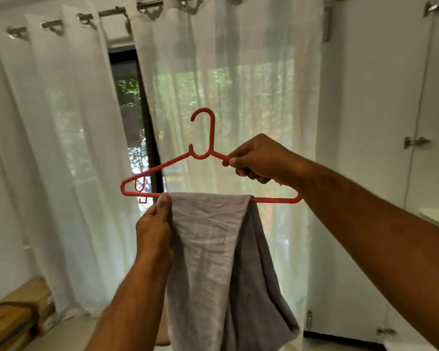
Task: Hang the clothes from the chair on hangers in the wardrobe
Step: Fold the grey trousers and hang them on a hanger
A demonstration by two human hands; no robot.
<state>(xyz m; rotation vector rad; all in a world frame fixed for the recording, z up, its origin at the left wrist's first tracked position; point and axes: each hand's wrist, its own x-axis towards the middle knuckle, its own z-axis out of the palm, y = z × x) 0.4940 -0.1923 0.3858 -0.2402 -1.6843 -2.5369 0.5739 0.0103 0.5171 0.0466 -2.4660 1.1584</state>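
One cloth [213, 249] already drapes the hanger [203, 153] bar; right hand [257, 158] grips the hanger, left hand [153, 226] pinches cloth. Wardrobe [380, 122] hanging remains.

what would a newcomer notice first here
The red plastic hanger, held mid-frame against white curtains, stands out first. A grey garment is draped over its bottom bar. The right hand grips the hanger's sloping arm; the left hand pinches the garment's edge at the bar.
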